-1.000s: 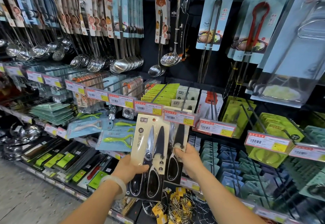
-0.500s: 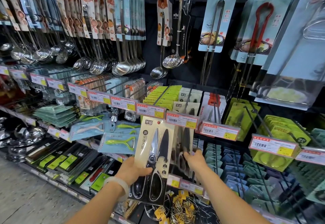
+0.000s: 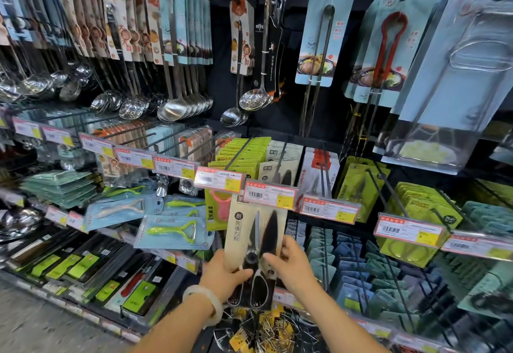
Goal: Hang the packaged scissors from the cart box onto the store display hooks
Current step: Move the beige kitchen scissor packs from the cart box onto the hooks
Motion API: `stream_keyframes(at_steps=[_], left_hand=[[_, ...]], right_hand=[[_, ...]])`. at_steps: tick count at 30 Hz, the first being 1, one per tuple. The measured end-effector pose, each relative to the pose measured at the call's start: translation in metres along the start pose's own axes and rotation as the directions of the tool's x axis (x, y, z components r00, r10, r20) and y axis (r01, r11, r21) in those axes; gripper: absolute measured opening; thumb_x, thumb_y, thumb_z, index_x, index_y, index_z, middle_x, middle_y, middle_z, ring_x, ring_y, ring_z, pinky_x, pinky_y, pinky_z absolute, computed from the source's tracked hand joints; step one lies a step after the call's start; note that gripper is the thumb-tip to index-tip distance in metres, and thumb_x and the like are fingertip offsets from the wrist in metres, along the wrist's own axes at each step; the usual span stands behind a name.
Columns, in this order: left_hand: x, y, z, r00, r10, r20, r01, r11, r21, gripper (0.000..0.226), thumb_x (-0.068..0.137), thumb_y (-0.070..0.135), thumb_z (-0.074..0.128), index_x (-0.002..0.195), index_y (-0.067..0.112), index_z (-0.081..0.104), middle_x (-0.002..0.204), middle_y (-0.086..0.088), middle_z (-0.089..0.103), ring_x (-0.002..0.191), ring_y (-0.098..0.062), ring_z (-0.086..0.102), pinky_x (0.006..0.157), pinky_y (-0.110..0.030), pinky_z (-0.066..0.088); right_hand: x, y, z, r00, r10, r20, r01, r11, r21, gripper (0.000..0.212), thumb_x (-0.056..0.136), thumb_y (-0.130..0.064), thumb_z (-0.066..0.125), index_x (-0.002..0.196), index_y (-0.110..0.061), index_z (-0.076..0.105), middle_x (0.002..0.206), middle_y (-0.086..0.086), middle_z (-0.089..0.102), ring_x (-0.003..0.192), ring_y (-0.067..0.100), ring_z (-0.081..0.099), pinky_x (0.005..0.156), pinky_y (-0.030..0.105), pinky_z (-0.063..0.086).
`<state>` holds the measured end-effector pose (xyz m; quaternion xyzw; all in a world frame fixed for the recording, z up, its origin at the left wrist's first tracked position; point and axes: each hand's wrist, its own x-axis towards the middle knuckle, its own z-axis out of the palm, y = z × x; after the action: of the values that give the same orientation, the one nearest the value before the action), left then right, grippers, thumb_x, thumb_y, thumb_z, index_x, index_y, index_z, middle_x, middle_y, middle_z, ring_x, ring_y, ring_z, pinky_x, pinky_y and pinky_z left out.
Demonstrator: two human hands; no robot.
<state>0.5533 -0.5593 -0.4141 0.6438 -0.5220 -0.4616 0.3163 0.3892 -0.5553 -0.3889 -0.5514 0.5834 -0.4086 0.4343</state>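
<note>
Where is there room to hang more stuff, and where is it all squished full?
Dark bare wall shows between the hanging skimmer ladle and the long steel tongs card, and under that card. The ladle row at upper left is packed tight. The green packs above the scissors pack fill their hooks.

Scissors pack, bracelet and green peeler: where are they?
scissors pack (image 3: 256, 237): head view, card front by the blades.
bracelet (image 3: 206, 301): head view, band on left wrist.
green peeler (image 3: 173, 230): head view, its handle.

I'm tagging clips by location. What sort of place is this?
Most likely the kitchenware aisle of a retail store: red-and-yellow price tags clipped along hook rails, rows of carded steel ladles hanging on pegs, and a beige carded pack of kitchen scissors being hung.
</note>
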Motion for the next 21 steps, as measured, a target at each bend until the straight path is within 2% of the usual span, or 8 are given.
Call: stream_keyframes(at_steps=[4, 7, 9, 11, 13, 15, 19, 21], left_hand=[[0.006, 0.027, 0.005, 0.996, 0.085, 0.029, -0.087, 0.994, 0.069, 0.042, 0.079, 0.026, 0.074, 0.111, 0.01, 0.052, 0.101, -0.004, 0.062, 0.093, -0.021, 0.059, 0.075, -0.029, 0.044], [0.011, 0.033, 0.007, 0.996, 0.081, 0.044, -0.085, 0.992, 0.096, 0.043, 0.081, 0.025, 0.073, 0.115, 0.009, 0.052, 0.104, -0.004, 0.06, 0.095, -0.02, 0.057, 0.077, -0.027, 0.041], [0.01, 0.031, 0.009, 0.997, 0.053, 0.058, -0.061, 0.989, 0.132, 0.045, 0.082, 0.025, 0.072, 0.118, 0.008, 0.051, 0.109, -0.006, 0.061, 0.099, -0.021, 0.058, 0.079, -0.027, 0.042], [0.01, 0.027, 0.009, 0.996, 0.042, 0.075, -0.052, 0.988, 0.143, 0.048, 0.082, 0.026, 0.072, 0.121, 0.009, 0.05, 0.114, -0.008, 0.062, 0.104, -0.023, 0.059, 0.086, -0.03, 0.046], [0.015, 0.027, 0.009, 0.995, 0.054, 0.085, -0.065, 0.988, 0.138, 0.051, 0.08, 0.028, 0.072, 0.123, 0.011, 0.051, 0.115, -0.007, 0.063, 0.106, -0.024, 0.06, 0.093, -0.036, 0.048], [0.019, 0.03, 0.009, 0.993, 0.079, 0.088, -0.091, 0.986, 0.141, 0.052, 0.08, 0.029, 0.072, 0.125, 0.013, 0.051, 0.116, -0.006, 0.063, 0.106, -0.024, 0.059, 0.095, -0.039, 0.048], [0.031, 0.031, 0.014, 0.994, 0.078, 0.07, -0.088, 0.985, 0.15, 0.057, 0.08, 0.025, 0.071, 0.13, 0.017, 0.045, 0.118, -0.004, 0.062, 0.107, -0.023, 0.058, 0.089, -0.031, 0.045], [0.037, 0.027, 0.019, 0.994, 0.063, 0.093, -0.077, 0.984, 0.16, 0.068, 0.077, 0.03, 0.072, 0.135, 0.017, 0.04, 0.123, -0.005, 0.061, 0.113, -0.024, 0.058, 0.095, -0.035, 0.047]], right_hand=[[0.012, -0.01, -0.013, 0.996, -0.012, -0.087, 0.014, 1.0, 0.016, 0.022, 0.09, -0.004, 0.058, 0.106, -0.017, 0.05, 0.091, -0.012, 0.061, 0.086, 0.004, 0.06, 0.066, 0.006, 0.047], [0.018, -0.007, -0.015, 0.994, 0.031, -0.109, -0.028, 0.999, 0.032, 0.022, 0.091, -0.008, 0.057, 0.11, -0.018, 0.051, 0.102, -0.001, 0.066, 0.099, 0.017, 0.063, 0.077, 0.02, 0.05], [0.017, -0.002, -0.013, 0.994, 0.055, -0.092, -0.056, 0.998, -0.005, 0.022, 0.092, -0.01, 0.056, 0.11, -0.02, 0.05, 0.104, 0.0, 0.065, 0.097, 0.013, 0.062, 0.073, 0.016, 0.049], [0.016, -0.002, -0.01, 0.994, 0.065, -0.088, -0.067, 0.998, -0.019, 0.023, 0.092, -0.008, 0.054, 0.112, -0.019, 0.05, 0.098, -0.008, 0.063, 0.088, 0.002, 0.059, 0.065, 0.008, 0.047], [0.02, -0.004, -0.01, 0.991, 0.074, -0.111, -0.076, 0.997, -0.017, 0.025, 0.092, -0.008, 0.054, 0.116, -0.016, 0.051, 0.098, -0.007, 0.063, 0.085, 0.002, 0.059, 0.065, 0.007, 0.045], [0.024, -0.008, -0.011, 0.984, 0.085, -0.154, -0.091, 0.995, -0.032, 0.027, 0.092, -0.009, 0.056, 0.118, -0.013, 0.053, 0.103, 0.001, 0.065, 0.089, 0.011, 0.06, 0.071, 0.015, 0.047], [0.031, -0.01, -0.01, 0.98, 0.1, -0.17, -0.127, 0.98, -0.151, 0.034, 0.092, -0.016, 0.055, 0.125, -0.013, 0.049, 0.113, 0.002, 0.063, 0.102, 0.016, 0.059, 0.086, 0.026, 0.046], [0.033, -0.007, -0.01, 0.975, 0.132, -0.177, -0.171, 0.958, -0.231, 0.037, 0.094, -0.023, 0.053, 0.128, -0.011, 0.045, 0.118, 0.007, 0.062, 0.11, 0.023, 0.058, 0.091, 0.031, 0.046]])
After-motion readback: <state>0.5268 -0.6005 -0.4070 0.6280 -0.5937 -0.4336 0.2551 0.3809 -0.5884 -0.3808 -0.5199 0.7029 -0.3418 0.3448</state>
